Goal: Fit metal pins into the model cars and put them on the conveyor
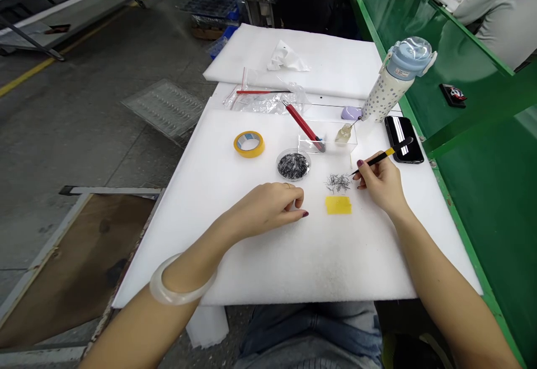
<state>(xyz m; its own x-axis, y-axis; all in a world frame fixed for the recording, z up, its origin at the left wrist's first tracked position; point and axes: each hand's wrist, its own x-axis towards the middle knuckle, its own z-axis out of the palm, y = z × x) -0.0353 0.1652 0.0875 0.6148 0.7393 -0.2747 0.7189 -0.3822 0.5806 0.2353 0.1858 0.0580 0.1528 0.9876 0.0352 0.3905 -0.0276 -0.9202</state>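
My right hand [382, 183] pinches a pair of black tweezers [380, 157] with a yellow band, whose tips reach the edge of a small loose pile of fine black bristle-like pieces [338, 183]. Just below that pile a short piece of yellow tape [338, 205] lies flat. My left hand [272, 204] rests on the white foam sheet [277, 268], fingers loosely bent, thumb apart, nothing held. Beyond it stands a clear round dish [293, 165] filled with more of the black pieces. A roll of yellow tape [249, 144] is at the upper left of the dish.
A red-handled tool [302, 124] leans in a clear tray [329, 150] beside a small glass bottle [343, 133]. To the right are a phone [404, 139] and a dotted drink bottle [388, 92]. Plastic bags [268, 99] and crumpled tissue [286, 57] lie behind. A green partition [474, 190] borders the right.
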